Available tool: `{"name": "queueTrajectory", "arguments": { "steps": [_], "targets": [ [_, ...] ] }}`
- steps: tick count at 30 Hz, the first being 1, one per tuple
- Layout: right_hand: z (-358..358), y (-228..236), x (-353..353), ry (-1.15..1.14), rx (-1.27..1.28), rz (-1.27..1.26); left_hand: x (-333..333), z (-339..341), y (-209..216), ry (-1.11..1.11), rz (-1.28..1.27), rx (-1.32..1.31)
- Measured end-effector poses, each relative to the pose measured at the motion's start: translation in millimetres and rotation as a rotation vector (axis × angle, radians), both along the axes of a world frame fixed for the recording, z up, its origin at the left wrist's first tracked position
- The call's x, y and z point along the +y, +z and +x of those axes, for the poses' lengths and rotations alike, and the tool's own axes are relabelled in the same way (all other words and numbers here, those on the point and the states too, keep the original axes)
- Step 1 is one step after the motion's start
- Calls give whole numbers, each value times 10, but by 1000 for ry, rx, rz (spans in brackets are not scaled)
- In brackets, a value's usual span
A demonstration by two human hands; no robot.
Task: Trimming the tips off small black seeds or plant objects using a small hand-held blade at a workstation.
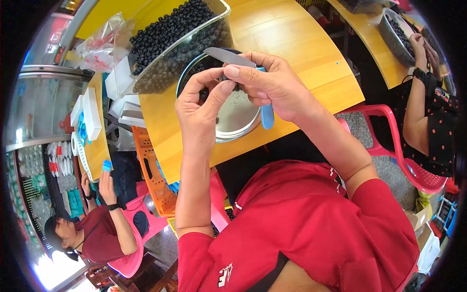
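Note:
Over a round metal pan [237,132] with a blue rim, my two hands meet at the fingertips. Pinched in my left hand [202,104] is a small dark ball [223,77], a berry or bead; which one I cannot tell. Another dark ball [204,92] shows by its curled fingers. My right hand [272,85] is closed around a knife [231,57], its blade pointing left and a bit of blue handle showing. Its thumb presses at the ball. Below that hand hangs a blue handle end [267,117]; whether it belongs to knife or pan is unclear. Dark bits lie in the pan.
A clear tub [168,73] heaped with dark balls stands at the table's [301,48] far left. An orange crate [153,175] is left of my seat. One co-worker [97,231] sits at left; another's arm [416,112] reaches a metal bowl [396,41] at right, past a pink chair [396,131].

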State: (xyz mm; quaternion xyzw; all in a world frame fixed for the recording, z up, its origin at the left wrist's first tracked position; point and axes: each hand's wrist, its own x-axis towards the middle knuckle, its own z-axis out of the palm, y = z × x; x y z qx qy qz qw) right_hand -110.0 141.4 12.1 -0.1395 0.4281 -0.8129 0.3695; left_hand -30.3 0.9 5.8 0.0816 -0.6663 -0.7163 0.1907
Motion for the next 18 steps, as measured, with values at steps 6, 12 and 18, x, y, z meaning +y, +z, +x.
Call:
{"name": "queueTrajectory", "arguments": {
  "steps": [6, 12, 18],
  "targets": [
    [-20, -18, 19, 24, 41, -28, 6, 37, 4, -77, 219, 32],
    [14, 50, 74, -44, 287, 64, -33, 29, -9, -159, 292, 78],
    [73, 25, 95, -150, 653, 153, 20, 6, 1, -148, 260, 89]
  ]
}}
